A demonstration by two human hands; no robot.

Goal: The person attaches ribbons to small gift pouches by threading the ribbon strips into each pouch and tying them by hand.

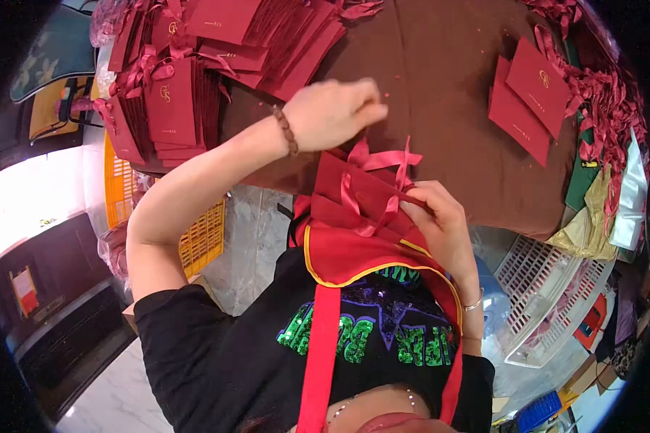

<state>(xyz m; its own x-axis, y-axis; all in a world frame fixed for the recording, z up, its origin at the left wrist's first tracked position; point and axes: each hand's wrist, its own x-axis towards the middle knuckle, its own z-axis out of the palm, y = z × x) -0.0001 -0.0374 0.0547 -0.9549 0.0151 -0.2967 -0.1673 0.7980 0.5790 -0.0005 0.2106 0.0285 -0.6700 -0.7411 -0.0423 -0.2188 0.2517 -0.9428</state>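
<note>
My right hand (440,213) is closed on the edge of a flat dark-red gift bag (332,177), held against the red apron (339,256) at my chest. Pink-red ribbon (390,156) loops and trails over its face. It seems to lie with another bag; I cannot tell how many there are. Raised above it, over the table's near side, is my left hand (336,112), slightly blurred, with fingers curled and a beaded bracelet at the wrist. Whether anything sits between those fingers does not show.
Stacked red bags (173,105) with ribbons crowd the left of the brown-covered table (440,86). Two flat bags (531,94) overlap on the right, beside a heap of loose ribbons (603,108). Below stand a yellow crate (204,238) and a white plastic basket (542,289).
</note>
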